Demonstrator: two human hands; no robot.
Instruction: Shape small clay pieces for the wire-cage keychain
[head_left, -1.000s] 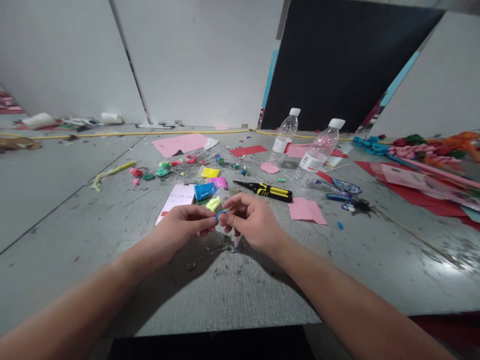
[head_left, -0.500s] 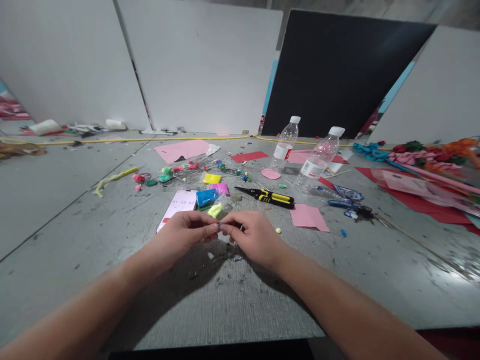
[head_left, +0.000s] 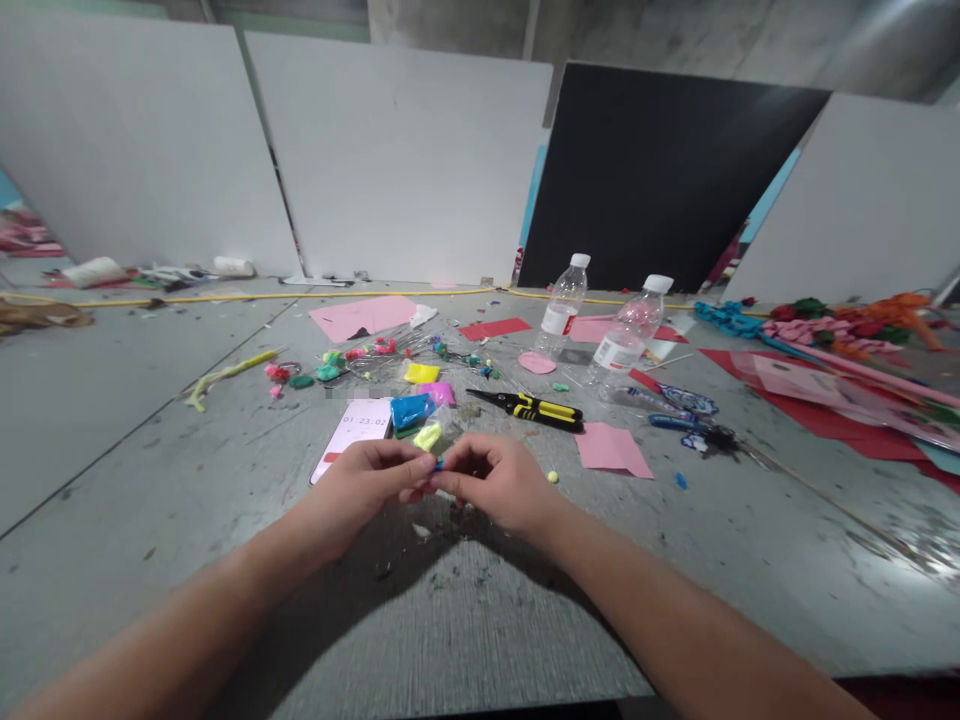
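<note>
My left hand (head_left: 370, 487) and my right hand (head_left: 504, 484) meet at the fingertips over the near middle of the table. Both pinch a tiny blue piece (head_left: 439, 465), mostly hidden between the fingers. Just beyond them lie a yellow-green lump (head_left: 427, 436), a blue packet (head_left: 411, 410), a magenta packet (head_left: 438, 393) and a yellow packet (head_left: 422, 373). A phone (head_left: 352, 432) showing a timer lies beyond my left hand. Black and yellow pliers (head_left: 536, 408) rest beyond my right hand.
Two clear bottles (head_left: 559, 318) (head_left: 621, 350) stand at the back right. Pink paper (head_left: 613, 450) and a small yellow ball (head_left: 553, 477) lie right of my hands. Coloured clay pieces (head_left: 330, 367) are scattered beyond. Red sheets (head_left: 806, 405) lie far right.
The view has tilted up slightly, so table items appear lower. My fingertips have shifted around the blue piece, and more blue shows between them.
</note>
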